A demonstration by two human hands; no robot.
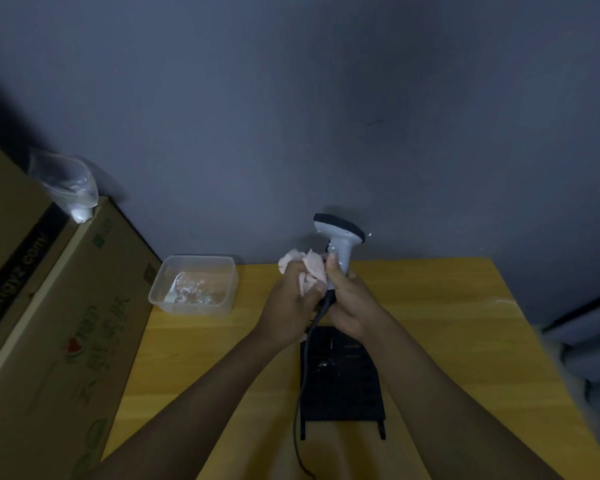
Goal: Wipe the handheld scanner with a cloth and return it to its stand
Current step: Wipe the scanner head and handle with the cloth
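Note:
A grey handheld scanner (340,237) with a dark head stands upright above the yellow table (465,323). My right hand (350,303) grips its handle from the right. My left hand (291,306) holds a crumpled pale pink cloth (309,268) pressed against the handle's left side. The scanner's black cable (300,393) hangs down between my forearms toward the table's front edge. The black stand (343,386) lies flat on the table directly below my hands, partly hidden by my right forearm.
A clear plastic tub (194,289) holding liquid sits at the table's back left. A large cardboard box (49,323) stands along the left edge, with a clear plastic bag (66,185) on top. A grey wall rises behind the table.

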